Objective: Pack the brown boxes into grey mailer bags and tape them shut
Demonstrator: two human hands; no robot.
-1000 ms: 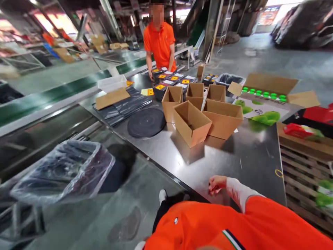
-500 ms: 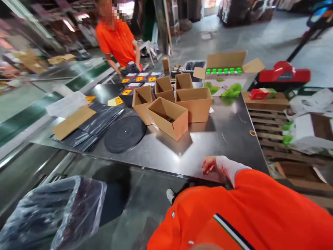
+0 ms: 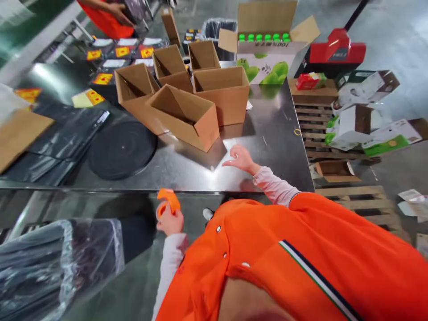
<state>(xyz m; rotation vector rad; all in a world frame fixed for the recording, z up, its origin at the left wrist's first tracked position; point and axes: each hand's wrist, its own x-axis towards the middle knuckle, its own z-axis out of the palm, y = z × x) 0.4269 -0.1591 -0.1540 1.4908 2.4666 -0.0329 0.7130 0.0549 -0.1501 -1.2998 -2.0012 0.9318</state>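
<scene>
My left hand (image 3: 172, 221) is wrapped round an orange tape dispenser (image 3: 171, 199) with a roll of tape in it, just off the table's near edge. Over the shiny metal table (image 3: 277, 156), my right hand (image 3: 243, 159) has its thumb and forefinger apart and nothing visible between them. Ahead of it stands the nearest open cardboard box (image 3: 187, 122), tilted against several other open-topped boxes. Beside that box is another open cardboard box (image 3: 224, 104). A round black disc (image 3: 123, 149) lies flat on the table to the left.
Black plastic bags (image 3: 63, 142) lie at the left. A carton of green-capped bottles (image 3: 264, 67) stands at the far right corner. A co-worker in orange (image 3: 110, 20) handles a dark item beyond. A plastic-lined bin (image 3: 60, 263) is below left; pallets (image 3: 312, 129) lie on the right.
My left hand has come into view with the orange tape dispenser. My right hand has reached forward toward the boxes and its fingers have spread. The view has tipped downward.
</scene>
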